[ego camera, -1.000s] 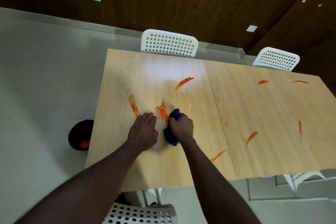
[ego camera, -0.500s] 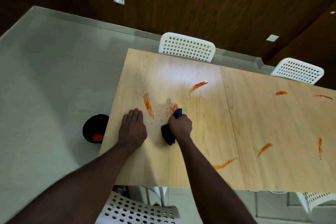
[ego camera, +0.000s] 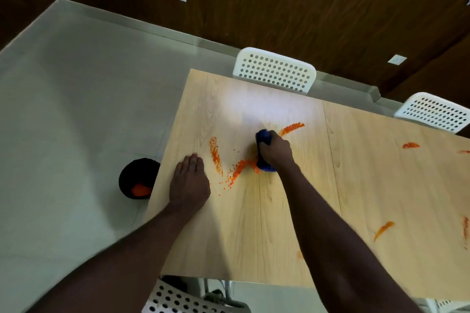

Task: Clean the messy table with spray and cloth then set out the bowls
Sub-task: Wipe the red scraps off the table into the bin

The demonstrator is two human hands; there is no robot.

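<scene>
A light wooden table (ego camera: 254, 236) carries several orange smears. My right hand (ego camera: 276, 151) grips a bunched blue cloth (ego camera: 263, 136) and presses it on the table, between an orange streak (ego camera: 292, 127) on the far side and a patch of orange crumbs (ego camera: 239, 169) on the near side. My left hand (ego camera: 189, 183) rests flat on the tabletop near the left edge, fingers straight, just left of another orange streak (ego camera: 216, 155). No spray bottle is in view.
A black bin (ego camera: 137, 178) with orange waste inside stands on the floor by the table's left edge. White perforated chairs stand at the far side (ego camera: 274, 71) (ego camera: 435, 112) and at the near edge (ego camera: 178, 300). More smears (ego camera: 382, 230) lie on the right half.
My right hand has pushed the blue cloth away from me, toward the far streak, leaving a trail of orange crumbs behind it. My left hand has stayed flat near the left edge. The camera has turned left.
</scene>
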